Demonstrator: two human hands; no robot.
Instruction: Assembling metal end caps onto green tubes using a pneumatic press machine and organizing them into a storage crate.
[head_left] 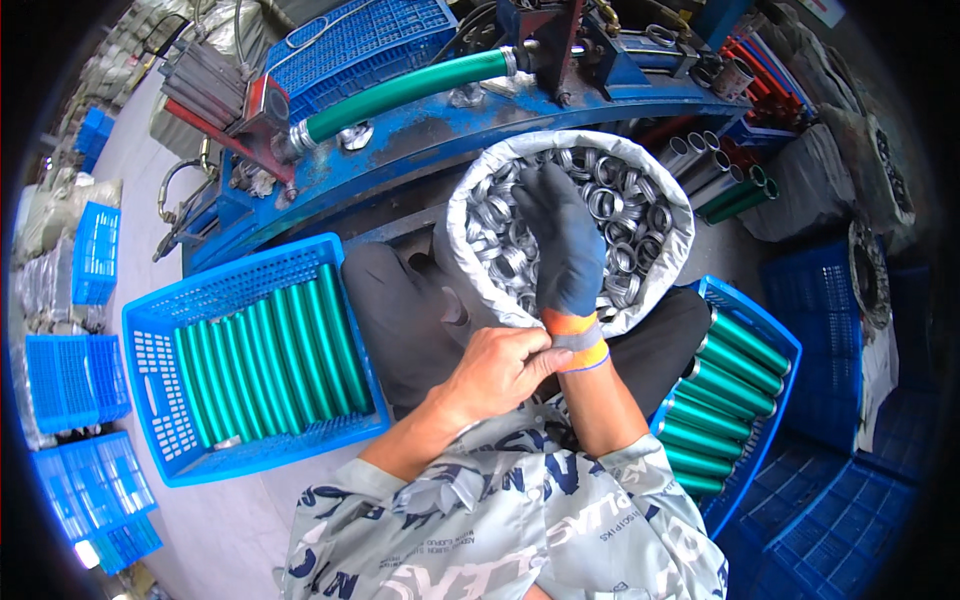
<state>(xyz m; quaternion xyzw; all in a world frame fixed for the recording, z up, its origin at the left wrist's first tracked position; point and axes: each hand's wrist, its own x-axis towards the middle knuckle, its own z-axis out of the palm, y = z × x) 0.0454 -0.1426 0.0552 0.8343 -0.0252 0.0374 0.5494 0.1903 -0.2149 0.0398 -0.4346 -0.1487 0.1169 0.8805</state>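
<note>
My bare left hand (498,366) pinches the orange, grey and yellow cuff (580,342) of a work glove at my right wrist. My right hand (566,240) wears that dark blue-grey glove, its fingers stretched out over a round container with a white, folded-over rim (680,205). Inside the container lie many loose metal rings (606,203), partly hidden by the glove. The container stands between my legs.
A blue crate (150,350) with green tubes (265,360) stands at my left; another blue crate (775,410) with green tubes is at my right. Ahead, a green tube (410,92) spans a blue metal machine bench (400,160). Metal pipes (700,160) lie to its right.
</note>
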